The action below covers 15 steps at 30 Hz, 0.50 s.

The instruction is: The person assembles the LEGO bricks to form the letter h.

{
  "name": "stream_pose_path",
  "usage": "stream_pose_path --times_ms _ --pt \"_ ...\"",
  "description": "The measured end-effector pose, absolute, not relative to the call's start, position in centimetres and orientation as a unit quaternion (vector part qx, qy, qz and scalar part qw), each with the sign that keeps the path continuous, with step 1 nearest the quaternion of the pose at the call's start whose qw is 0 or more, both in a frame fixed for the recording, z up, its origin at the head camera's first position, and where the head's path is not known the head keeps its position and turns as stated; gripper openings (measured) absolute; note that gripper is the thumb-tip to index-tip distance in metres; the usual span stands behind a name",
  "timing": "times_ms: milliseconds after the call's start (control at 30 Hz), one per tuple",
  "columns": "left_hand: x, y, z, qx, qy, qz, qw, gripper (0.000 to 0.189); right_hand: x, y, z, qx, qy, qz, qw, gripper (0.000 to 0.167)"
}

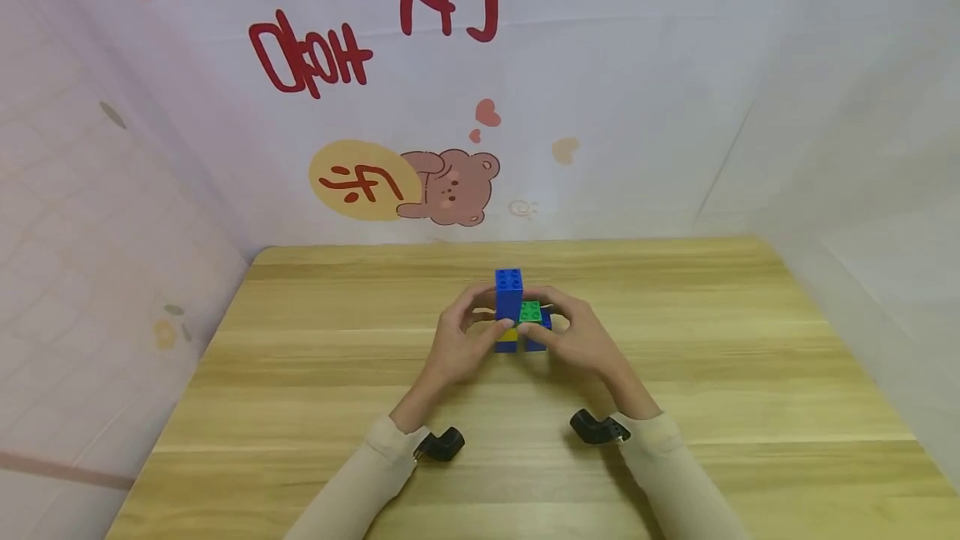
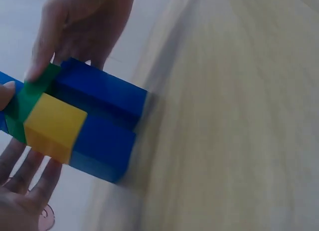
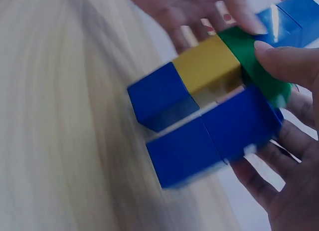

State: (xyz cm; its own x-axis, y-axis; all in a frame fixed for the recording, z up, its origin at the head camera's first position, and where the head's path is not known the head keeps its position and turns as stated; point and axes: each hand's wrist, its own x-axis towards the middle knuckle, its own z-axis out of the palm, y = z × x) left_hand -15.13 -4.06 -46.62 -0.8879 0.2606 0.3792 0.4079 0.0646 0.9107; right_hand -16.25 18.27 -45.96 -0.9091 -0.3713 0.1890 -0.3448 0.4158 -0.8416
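A structure of toy building bricks stands upright between both hands. Two legs make up its lower part: a yellow brick point(image 3: 208, 61) over a blue brick point(image 3: 162, 96), and beside them two blue bricks point(image 3: 214, 136) end to end. Across their tops lies a green brick point(image 1: 530, 312), with a blue tower point(image 1: 508, 294) rising from its left end. My left hand point(image 1: 465, 342) grips the structure from the left, thumb near the foot of the tower. From the right, my right hand point(image 1: 577, 338) grips it, thumb on the green brick's near face and fingers behind.
The structure is over a wood-grain table point(image 1: 337, 407). Behind the table hangs a pale cloth point(image 1: 645, 90) printed with a bear, hearts and red characters. Black curved mounts point(image 1: 441, 445) sit on both sleeves near the wrists.
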Motion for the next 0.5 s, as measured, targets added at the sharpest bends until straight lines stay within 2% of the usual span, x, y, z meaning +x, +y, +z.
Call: stream_pose_path --times_ms 267,500 --pt "-15.0 -4.8 -47.8 -0.185 -0.748 -0.637 -0.023 0.040 -16.1 19.7 -46.7 -0.220 0.829 -0.512 0.043 0.049" --pt "-15.2 -5.0 -47.7 -0.182 -0.747 -0.639 -0.038 0.037 -16.3 20.1 -46.9 -0.228 0.809 -0.538 0.054 0.046"
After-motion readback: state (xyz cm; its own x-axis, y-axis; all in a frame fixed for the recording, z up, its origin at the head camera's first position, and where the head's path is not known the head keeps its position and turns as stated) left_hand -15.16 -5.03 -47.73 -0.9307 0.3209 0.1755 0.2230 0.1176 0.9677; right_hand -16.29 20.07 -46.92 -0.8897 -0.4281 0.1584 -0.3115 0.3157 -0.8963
